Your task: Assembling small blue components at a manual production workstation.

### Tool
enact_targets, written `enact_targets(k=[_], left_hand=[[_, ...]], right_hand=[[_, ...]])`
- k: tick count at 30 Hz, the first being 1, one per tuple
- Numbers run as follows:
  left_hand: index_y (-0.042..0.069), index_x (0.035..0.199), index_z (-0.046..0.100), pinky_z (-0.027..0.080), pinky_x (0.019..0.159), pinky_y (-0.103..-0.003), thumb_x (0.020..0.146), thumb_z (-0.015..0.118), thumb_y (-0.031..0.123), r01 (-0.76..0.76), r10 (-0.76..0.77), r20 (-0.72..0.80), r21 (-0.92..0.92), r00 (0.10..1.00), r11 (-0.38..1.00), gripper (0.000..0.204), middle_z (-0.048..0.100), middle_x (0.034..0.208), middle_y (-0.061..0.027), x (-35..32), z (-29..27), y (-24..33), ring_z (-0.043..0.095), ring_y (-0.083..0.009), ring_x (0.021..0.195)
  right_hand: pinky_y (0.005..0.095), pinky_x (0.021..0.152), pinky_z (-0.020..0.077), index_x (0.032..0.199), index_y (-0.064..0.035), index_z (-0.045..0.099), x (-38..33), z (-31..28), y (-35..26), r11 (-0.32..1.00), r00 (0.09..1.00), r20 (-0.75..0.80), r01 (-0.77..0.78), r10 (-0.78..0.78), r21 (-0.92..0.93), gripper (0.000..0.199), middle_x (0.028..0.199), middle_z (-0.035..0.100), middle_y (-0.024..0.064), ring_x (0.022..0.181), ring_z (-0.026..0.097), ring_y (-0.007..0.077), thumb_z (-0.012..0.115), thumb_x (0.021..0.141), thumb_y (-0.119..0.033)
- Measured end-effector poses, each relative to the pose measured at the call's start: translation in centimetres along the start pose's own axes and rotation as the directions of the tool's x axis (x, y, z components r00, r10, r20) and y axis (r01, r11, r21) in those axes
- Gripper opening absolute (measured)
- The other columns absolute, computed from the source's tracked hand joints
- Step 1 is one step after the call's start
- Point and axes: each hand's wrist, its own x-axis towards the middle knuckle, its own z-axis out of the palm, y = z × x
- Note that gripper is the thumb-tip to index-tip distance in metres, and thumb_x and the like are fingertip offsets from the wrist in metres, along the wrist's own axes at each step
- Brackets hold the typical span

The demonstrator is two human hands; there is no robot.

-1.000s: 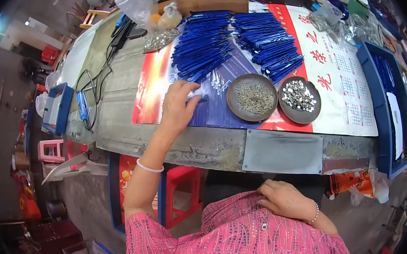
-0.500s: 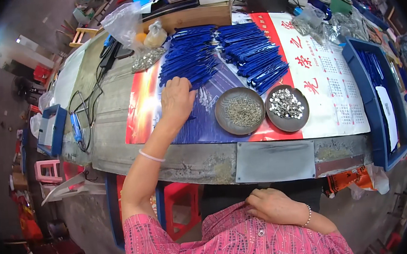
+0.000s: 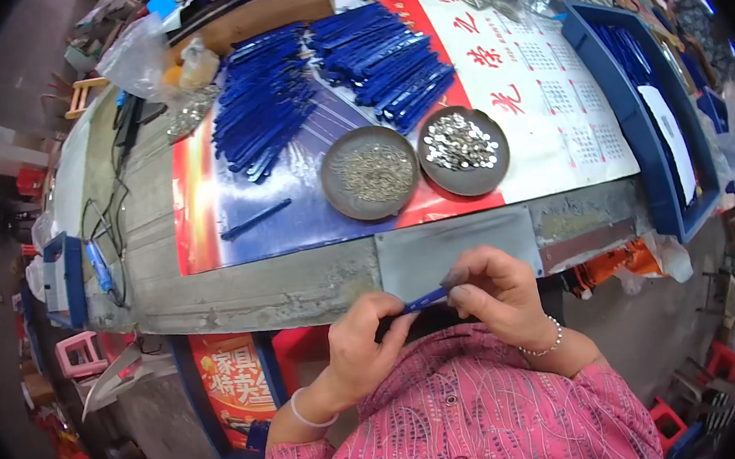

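Observation:
In front of my body, below the table's front edge, a narrow blue strip (image 3: 426,301) is held level. My left hand (image 3: 364,347) is closed round its left end, with thumb and fingers pressed together. At the strip's right end my right hand (image 3: 503,303) pinches with thumb and forefinger. Another blue strip (image 3: 256,220) lies alone on the printed sheet. Two heaps of similar strips, a left heap (image 3: 262,98) and a right heap (image 3: 387,59), lie farther back. Nearer are a dark dish (image 3: 338,199) of small greyish pins and a dark dish (image 3: 469,186) of shiny silver discs.
A calendar sheet (image 3: 590,150) covers much of the table (image 3: 259,293). At right stands a blue bin (image 3: 672,218) with more blue strips. A blue-handled tool (image 3: 100,268) with a cord lies at left. Plastic bags (image 3: 135,62) sit at the back left.
My left hand has come back from the left heap to my body with a blue strip. My right hand has risen from my lap to meet it. The view has shifted.

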Motion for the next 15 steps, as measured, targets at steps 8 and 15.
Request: enact_targets(k=[8,15], left_hand=[[-0.001,0.102,0.059,0.049,0.063,-0.026,0.085,0.063,0.003,0.313,-0.258,0.178,-0.522,0.95,0.793,0.017,0.064,0.086,-0.0095,-0.6,2.3,0.8,0.062,-0.0141,0.073],[-0.002,0.104,0.055,0.045,0.063,-0.02,0.09,0.059,0.003,0.39,-0.339,0.216,-0.684,0.916,0.617,0.015,0.058,0.084,-0.0029,-1.4,2.0,1.3,0.055,-0.0069,0.07]], right_hand=[[0.0285,0.064,0.0484,0.095,0.001,0.059,0.2,-0.4,-1.4,0.86,0.951,0.261,0.268,-0.165,-0.435,0.01,0.081,0.062,0.0109,0.07,0.062,0.0206,0.062,0.085,-0.003],[0.0308,0.068,0.0486,0.094,0.0014,0.062,5.5,-2.2,-4.5,0.63,0.957,0.187,0.287,-0.222,-0.722,0.015,0.084,0.063,0.0111,0.076,0.063,0.022,0.06,0.081,-0.005]])
